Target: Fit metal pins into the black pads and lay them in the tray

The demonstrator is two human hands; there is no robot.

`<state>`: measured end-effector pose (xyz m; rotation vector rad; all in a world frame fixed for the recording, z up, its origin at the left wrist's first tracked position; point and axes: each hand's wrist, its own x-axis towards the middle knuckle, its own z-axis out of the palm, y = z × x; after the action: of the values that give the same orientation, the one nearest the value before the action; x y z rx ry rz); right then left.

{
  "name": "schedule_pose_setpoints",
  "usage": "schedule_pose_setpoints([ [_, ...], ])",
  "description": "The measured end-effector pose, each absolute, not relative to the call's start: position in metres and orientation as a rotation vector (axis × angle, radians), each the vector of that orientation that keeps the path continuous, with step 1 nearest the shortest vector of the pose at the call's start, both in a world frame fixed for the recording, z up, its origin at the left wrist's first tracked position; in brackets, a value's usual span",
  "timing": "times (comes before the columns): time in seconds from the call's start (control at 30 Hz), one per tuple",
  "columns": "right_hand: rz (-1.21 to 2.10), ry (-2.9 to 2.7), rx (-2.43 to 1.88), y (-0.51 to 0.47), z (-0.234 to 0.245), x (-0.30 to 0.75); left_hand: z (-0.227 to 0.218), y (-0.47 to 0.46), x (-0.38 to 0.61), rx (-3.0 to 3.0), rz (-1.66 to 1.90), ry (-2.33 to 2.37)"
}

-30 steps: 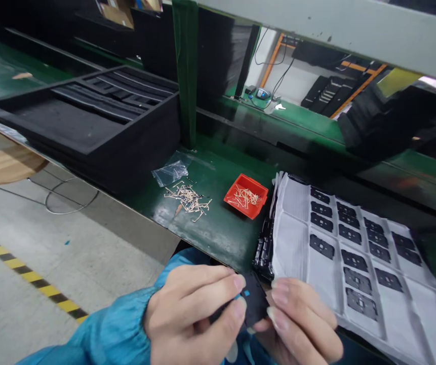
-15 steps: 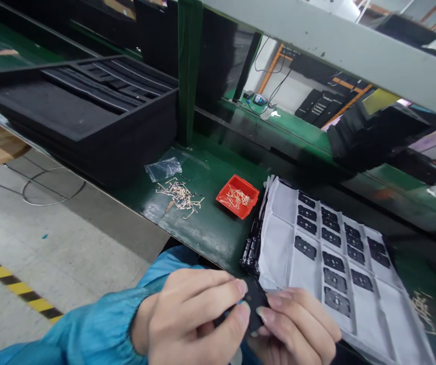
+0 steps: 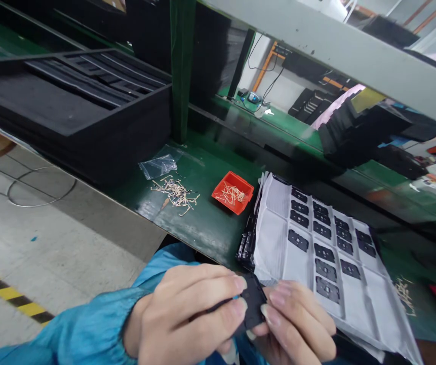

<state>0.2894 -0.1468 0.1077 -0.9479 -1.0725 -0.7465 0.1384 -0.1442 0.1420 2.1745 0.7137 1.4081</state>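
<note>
We pinched the flat black plate point(image 3: 253, 301) by its edges between the nearly closed fingers of our left hand point(image 3: 187, 317) and right hand point(image 3: 297, 324), just off the front edge of the green table point(image 3: 198, 223), beside the white paper sheet point(image 3: 271, 243) carrying rows of similar black plates point(image 3: 324, 252).

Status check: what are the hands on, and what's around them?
Left hand, right hand: both pinching black part. White tray of black pieces beside right hand. Red bin farther up bench.

No text, label, brand or number can be read on the black plate point(image 3: 254, 304) or elsewhere in view.
</note>
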Motion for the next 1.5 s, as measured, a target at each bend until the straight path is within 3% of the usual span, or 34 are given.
schedule_pose_setpoints([
  [0.23, -0.866, -1.425, -0.873, -0.159, 0.109, 0.32, 0.146, -0.132, 0.137, 2.281, 1.372, 0.487],
  [0.43, -0.741, -1.6, -0.917, -0.167, 0.121, 0.326, 0.141, -0.131, 0.146, 2.081, 1.335, 0.435],
  [0.73, -0.393, -1.585, -1.048, -0.167, 0.078, 0.331, 0.125, -0.138, 0.147, 2.448, 1.273, 0.836],
  [0.87, -0.084, -1.571, -1.299, -0.152, 0.047, 0.32, 0.11, -0.046, 0.141, 2.434, 0.846, 1.049],
  [1.03, 0.262, -1.554, -1.426, -0.121, 0.003, 0.292, 0.132, 0.149, 0.207, 2.337, 0.656, 1.304],
  [1.17, 0.522, -1.596, -1.342, -0.098, -0.018, 0.279, 0.134, 0.224, 0.277, 2.341, 0.521, 1.311],
  [1.3, 0.639, -1.51, -1.31, -0.09, -0.032, 0.28, 0.103, 0.211, 0.258, 2.377, 0.464, 1.4],
  [1.5, 0.784, -1.387, -1.298, -0.093, -0.048, 0.278, 0.025, 0.077, 0.172, 2.278, 0.463, 1.752],
])
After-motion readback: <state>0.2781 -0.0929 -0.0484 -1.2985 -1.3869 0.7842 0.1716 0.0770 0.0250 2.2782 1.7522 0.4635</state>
